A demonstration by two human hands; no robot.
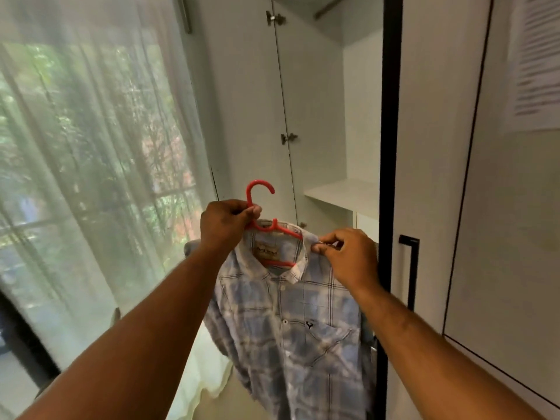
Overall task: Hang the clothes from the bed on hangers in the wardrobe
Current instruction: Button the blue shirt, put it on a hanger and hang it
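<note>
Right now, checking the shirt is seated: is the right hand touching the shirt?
Touching. The head view shows the right hand pinching the plaid shirt beside its collar, fabric between thumb and forefinger. The left hand holds the red hanger.

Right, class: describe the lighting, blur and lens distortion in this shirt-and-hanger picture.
Head view: daylight through the sheer curtain backlights the left side; head view: the wide lens makes the wardrobe door seams lean; head view: the printed sheet is too blurred to read, the plaid shirt and red hanger fairly sharp.
</note>
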